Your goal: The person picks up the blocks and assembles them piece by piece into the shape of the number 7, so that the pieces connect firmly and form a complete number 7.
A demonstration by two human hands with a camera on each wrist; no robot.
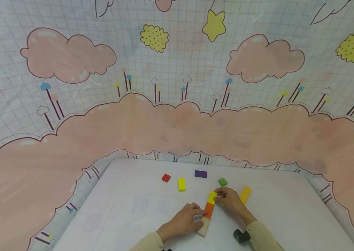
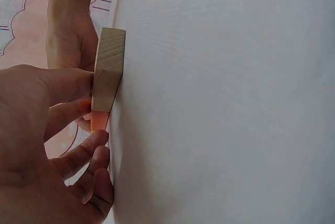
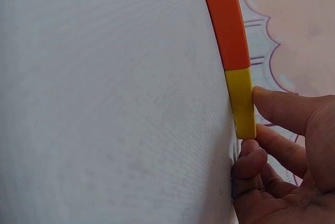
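Note:
A wooden block [image 1: 203, 228], an orange block [image 1: 209, 210] and a yellow block [image 1: 212, 197] lie end to end in a slanting row on the white table. My left hand [image 1: 184, 219] touches the row from the left. Its thumb rests on the wooden block [image 2: 109, 69], and the index finger presses the orange one [image 2: 99, 120]. At the far end, my right hand [image 1: 231, 200] pinches the yellow block, with the thumb [image 3: 280, 110] on its upper face. The orange and yellow blocks meet end to end in the right wrist view.
Behind the row lie a red block [image 1: 166, 178], another yellow block [image 1: 181, 184], a purple block [image 1: 201, 174] and a green block [image 1: 223, 182]. A long yellow-orange block [image 1: 245, 194] lies beside my right hand. A dark green object [image 1: 241, 236] is at my right wrist.

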